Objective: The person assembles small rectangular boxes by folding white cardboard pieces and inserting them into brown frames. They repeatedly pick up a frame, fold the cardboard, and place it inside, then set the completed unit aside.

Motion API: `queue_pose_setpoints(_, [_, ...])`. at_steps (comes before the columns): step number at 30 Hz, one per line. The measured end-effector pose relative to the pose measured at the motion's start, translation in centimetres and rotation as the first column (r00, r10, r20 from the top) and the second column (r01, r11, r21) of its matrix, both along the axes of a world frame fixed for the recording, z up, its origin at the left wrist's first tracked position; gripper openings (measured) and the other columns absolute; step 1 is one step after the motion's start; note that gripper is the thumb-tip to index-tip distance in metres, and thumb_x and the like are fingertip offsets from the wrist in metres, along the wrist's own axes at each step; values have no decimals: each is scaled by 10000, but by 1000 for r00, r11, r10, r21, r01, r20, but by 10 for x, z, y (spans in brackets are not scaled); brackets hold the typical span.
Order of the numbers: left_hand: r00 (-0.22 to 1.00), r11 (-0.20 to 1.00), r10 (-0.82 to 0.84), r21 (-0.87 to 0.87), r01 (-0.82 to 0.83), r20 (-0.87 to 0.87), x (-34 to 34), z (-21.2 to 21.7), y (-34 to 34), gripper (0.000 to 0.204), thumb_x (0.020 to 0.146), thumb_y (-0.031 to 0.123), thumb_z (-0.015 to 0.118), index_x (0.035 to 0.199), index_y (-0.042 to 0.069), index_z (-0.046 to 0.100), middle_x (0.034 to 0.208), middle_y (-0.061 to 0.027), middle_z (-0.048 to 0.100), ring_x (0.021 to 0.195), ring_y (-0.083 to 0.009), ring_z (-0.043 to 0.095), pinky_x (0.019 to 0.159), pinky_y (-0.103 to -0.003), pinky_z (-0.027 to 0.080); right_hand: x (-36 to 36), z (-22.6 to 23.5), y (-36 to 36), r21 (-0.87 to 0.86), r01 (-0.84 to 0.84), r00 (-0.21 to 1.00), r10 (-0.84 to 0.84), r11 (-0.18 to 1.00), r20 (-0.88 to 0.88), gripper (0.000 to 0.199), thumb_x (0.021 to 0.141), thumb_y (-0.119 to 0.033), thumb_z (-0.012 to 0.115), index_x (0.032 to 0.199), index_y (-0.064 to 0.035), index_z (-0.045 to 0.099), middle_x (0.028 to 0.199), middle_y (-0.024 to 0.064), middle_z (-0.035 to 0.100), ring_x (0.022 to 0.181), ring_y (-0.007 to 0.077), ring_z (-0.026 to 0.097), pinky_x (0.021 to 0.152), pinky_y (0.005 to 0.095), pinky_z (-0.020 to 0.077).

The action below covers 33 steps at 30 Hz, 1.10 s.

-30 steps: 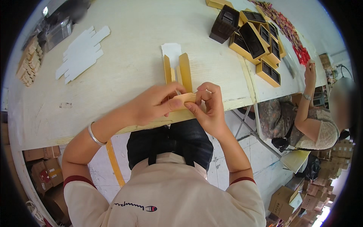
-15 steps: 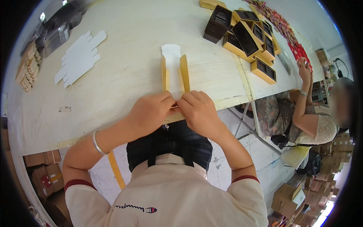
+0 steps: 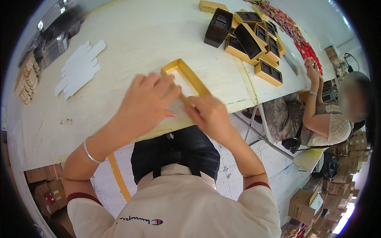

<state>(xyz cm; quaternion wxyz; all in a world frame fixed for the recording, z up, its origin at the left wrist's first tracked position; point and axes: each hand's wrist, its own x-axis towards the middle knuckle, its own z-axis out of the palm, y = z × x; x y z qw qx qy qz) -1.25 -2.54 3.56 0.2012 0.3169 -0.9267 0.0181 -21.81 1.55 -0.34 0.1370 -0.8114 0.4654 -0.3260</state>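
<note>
A shallow gold cardboard box point(image 3: 193, 77) with raised walls stands slanted on the table in front of me. My right hand point(image 3: 210, 115) grips its near right end, with thumb and fingers closed on the wall. Over the left side of the box is my left hand point(image 3: 149, 105), fingers spread and slightly blurred. It hides part of the left wall, and I cannot tell whether the fingertips touch it. White unfolded box blanks point(image 3: 81, 69) lie to the left.
Gold boxes point(image 3: 270, 73) with dark inserts are piled at the far right beside a stack of dark brown plastic trays point(image 3: 219, 27). Small beige pieces point(image 3: 27, 79) and clear plastic packaging point(image 3: 55, 45) sit far left. A co-worker point(image 3: 317, 115) handles red wrapped pieces point(image 3: 307, 51) at right.
The far end of the box, flat before, now stands folded up, and the box has turned. My left hand has left the near end and spread its fingers. The view has shifted slightly.
</note>
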Motion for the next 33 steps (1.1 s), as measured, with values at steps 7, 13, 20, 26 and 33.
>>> queue_pose_setpoints(7, [974, 907, -166, 363, 211, -151, 15, -33, -6, 313, 693, 253, 776, 895, 70, 621, 977, -61, 574, 890, -252, 564, 772, -352, 480, -26, 26, 7, -123, -105, 993, 110, 987, 36, 424, 719, 84, 625, 1130, -24, 623, 970, 157, 608, 846, 319, 573, 735, 380, 470])
queue_pose_setpoints(13, [966, 852, -195, 457, 254, -172, 16, -31, -17, 311, 682, 220, 796, 842, 64, 579, 951, -54, 579, 888, -273, 541, 766, -362, 461, -32, 3, -19, 49, -322, 946, 323, 946, -18, 314, 724, -5, 716, 1028, -33, 645, 940, 124, 594, 851, 285, 559, 743, 364, 463])
queue_pose_setpoints(20, [972, 896, 22, 437, 85, -235, -5, -35, -8, 201, 740, 118, 741, 801, 56, 559, 780, -61, 576, 805, -269, 542, 696, -380, 441, 1, -9, -29, 47, -205, 978, 203, 978, 41, 218, 725, 13, 724, 828, -29, 537, 748, 77, 505, 701, 231, 498, 654, 343, 425])
queue_pose_setpoints(26, [947, 806, 70, 577, 131, -314, -10, -41, -5, 101, 780, 103, 686, 806, 37, 614, 728, -106, 614, 682, -275, 610, 617, -389, 469, -8, 5, -13, 372, -201, 963, 114, 906, 243, 385, 737, 31, 697, 1087, -46, 557, 900, 95, 556, 831, 258, 541, 779, 332, 454])
queue_pose_setpoints(33, [952, 644, 78, 744, 177, -294, 1, -32, -3, 89, 787, 96, 683, 824, 17, 660, 703, -106, 625, 603, -230, 592, 578, -321, 468, -10, -3, 22, -196, -304, 938, 257, 932, -234, 428, 647, -5, 715, 1062, -27, 614, 1140, 142, 575, 1033, 303, 554, 875, 378, 453])
